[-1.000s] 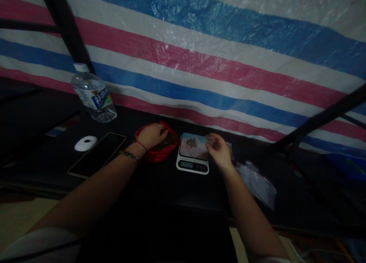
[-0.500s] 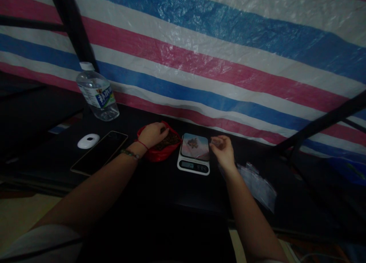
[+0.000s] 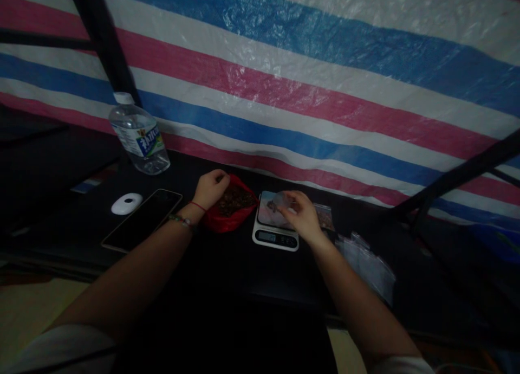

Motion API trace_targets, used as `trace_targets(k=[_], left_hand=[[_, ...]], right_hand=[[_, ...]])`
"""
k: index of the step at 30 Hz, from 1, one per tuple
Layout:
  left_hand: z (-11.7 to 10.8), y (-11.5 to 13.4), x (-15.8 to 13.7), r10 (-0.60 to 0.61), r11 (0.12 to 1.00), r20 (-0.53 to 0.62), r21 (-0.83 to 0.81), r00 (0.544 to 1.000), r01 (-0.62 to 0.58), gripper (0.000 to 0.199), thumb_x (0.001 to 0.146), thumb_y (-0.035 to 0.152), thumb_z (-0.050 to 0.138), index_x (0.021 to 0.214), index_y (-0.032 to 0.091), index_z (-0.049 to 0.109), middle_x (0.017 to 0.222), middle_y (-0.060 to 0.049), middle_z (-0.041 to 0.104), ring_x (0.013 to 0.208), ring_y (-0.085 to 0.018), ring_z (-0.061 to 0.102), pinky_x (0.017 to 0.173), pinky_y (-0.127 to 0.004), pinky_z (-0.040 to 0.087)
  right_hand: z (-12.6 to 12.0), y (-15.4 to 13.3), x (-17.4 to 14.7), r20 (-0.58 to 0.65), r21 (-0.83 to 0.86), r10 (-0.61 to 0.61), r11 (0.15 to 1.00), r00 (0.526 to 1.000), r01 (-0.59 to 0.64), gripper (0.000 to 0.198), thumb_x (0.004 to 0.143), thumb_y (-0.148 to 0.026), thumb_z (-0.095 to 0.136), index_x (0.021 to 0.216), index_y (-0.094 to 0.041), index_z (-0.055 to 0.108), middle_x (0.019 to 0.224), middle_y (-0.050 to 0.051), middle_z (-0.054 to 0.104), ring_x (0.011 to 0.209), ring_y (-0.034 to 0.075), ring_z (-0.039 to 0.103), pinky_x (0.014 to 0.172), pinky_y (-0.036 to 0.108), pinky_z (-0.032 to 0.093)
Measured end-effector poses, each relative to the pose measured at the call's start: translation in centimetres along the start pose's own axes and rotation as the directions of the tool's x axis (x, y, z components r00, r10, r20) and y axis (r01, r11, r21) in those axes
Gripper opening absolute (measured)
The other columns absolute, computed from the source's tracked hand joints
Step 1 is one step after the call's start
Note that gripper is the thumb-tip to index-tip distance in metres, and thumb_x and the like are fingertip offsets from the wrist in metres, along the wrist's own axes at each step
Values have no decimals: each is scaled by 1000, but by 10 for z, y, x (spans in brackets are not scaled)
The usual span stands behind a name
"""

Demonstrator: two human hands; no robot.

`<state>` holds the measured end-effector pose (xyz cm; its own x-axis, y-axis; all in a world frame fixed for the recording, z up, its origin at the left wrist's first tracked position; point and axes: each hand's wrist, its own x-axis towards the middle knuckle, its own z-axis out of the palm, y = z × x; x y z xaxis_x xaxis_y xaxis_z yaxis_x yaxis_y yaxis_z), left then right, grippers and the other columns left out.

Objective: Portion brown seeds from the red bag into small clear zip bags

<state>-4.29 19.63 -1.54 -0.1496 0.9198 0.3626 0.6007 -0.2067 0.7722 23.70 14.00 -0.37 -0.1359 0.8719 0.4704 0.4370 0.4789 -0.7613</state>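
Observation:
My right hand (image 3: 301,215) pinches a small clear plastic bag (image 3: 284,200) above the kitchen scale (image 3: 275,238). A small heap of brown bits (image 3: 271,205) lies on the scale's plate, partly behind the bag. The scale's display is lit, but I cannot read the number. My left hand (image 3: 211,188) is closed at the left rim of a red bag (image 3: 222,223), its fingers curled together. Whether it grips the rim or holds a few bits is hidden. The red bag stands open with dark brown dried pieces (image 3: 234,198) inside.
Right of the scale lie a filled clear packet (image 3: 324,217) and several flat clear bags (image 3: 368,265). At left are a phone (image 3: 142,220), a white rounded case (image 3: 127,203) and a large clear bottle (image 3: 140,135). Striped sheeting (image 3: 284,92) hangs behind, with dark metal bars (image 3: 108,49).
My right hand has moved left with the clear bag, from beside the scale to over its plate, uncovering the filled packet. My left hand has drawn back from the brown pieces to the red bag's rim.

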Motion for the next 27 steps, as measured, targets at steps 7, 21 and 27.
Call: trace_targets(k=[7, 21, 27], left_hand=[[5, 2, 3, -311, 739, 55, -613, 949, 278, 12, 67, 26, 58, 66, 15, 62, 47, 5, 44, 43, -8, 38, 40, -20, 25], [-12, 7, 7, -380, -147, 461, -886, 802, 439, 2, 72, 17, 51, 71, 15, 52, 53, 4, 43, 38, -4, 37, 31, -12, 22], [-12, 3, 5, -342, -311, 506, -856, 792, 413, 4, 72, 16, 49, 73, 14, 53, 55, 3, 45, 41, -5, 42, 33, -12, 27]], right_hand=[[42, -49, 50, 45, 69, -103, 993, 994, 100, 38, 71, -28, 70, 108, -23, 62, 107, 5, 63, 88, 18, 62, 73, 33, 55], [103, -55, 25, 218, 64, 128, 987, 968, -145, 29, 69, -23, 68, 96, -20, 57, 91, 1, 65, 77, 15, 62, 72, 30, 50], [114, -57, 19, 282, 36, 74, 995, 956, -88, 25, 72, -23, 67, 97, -20, 63, 91, 2, 66, 82, 16, 61, 75, 31, 50]])
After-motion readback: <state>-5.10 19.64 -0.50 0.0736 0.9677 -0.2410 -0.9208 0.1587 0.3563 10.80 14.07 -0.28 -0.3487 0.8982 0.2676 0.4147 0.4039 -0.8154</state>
